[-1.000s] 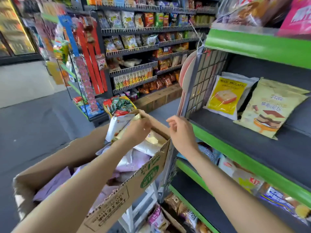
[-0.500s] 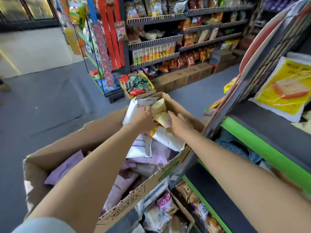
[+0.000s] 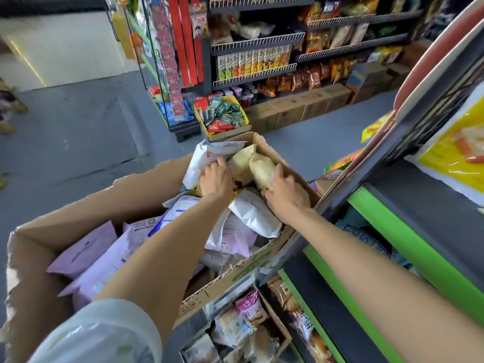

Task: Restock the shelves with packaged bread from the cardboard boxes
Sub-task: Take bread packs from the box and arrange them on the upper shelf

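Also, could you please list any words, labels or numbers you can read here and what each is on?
No text reads clearly.
Green print on the cardboard box: blurred.
Label on the white package by the left hand: too small.
Print on the lilac bags: blurred.

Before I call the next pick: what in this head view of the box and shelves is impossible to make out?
- Left hand fingertips: tucked among the packs, so the grip is unclear.
- Bottom of the cardboard box: buried under packages and crossed by both forearms.
- Print on the pale yellow pack under the right hand: too blurred to read.
- Yellow bread bag on the green-edged shelf: cut off by the right edge.
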`<state>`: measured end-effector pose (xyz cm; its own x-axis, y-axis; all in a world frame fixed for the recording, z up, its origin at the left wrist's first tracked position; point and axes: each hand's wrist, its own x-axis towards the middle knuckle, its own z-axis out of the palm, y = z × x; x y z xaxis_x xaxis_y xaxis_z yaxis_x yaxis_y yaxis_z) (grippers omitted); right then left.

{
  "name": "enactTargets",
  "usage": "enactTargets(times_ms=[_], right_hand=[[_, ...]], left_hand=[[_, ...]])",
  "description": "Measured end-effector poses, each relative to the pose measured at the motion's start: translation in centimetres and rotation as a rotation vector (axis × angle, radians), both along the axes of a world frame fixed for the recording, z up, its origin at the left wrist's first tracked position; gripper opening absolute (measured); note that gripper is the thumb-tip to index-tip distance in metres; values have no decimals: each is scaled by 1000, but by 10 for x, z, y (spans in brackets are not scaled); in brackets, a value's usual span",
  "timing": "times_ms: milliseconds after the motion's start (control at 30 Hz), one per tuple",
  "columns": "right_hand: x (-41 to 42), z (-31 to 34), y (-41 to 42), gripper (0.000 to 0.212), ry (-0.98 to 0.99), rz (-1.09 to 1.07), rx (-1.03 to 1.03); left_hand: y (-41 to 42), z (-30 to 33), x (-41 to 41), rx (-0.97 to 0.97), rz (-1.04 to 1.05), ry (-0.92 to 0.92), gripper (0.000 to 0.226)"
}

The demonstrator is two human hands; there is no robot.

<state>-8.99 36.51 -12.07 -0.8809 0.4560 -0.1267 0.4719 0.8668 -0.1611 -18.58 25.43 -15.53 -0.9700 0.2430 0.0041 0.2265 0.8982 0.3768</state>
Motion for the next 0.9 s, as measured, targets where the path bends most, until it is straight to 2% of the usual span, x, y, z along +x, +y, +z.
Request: enactTargets(times_ms=[100,200,333,400,500,567,667,767,900], right_hand=[[17,15,0,57,214,-67,-140],[34,38,-6,48,407,-151,-497],[56,61,-27,34,658,-334,-998],[66,70,-41,22,731,-373,-1151],[86,82,-60,12,786,-346,-1309],[104,89,-68,18,800,-290,-1363],[134,99,-70,35,817,-226,-1327],[169,115,-58,46,822,-222,-1147],[220,140,-31,45,897,-284,-919]], left_hand=[[-13,15,3,204,64,31,37],[-29,39,17,272,57,102,41],[-52,81,44,569,125,-27,36],[-65,100,54,619,120,-88,30],[-82,122,74,683,54,-141,32],[-90,133,88,708,-15,-133,34],[-93,145,107,711,-78,-119,31],[-81,156,130,663,-168,-130,29],[-48,163,163,596,-325,-164,37]])
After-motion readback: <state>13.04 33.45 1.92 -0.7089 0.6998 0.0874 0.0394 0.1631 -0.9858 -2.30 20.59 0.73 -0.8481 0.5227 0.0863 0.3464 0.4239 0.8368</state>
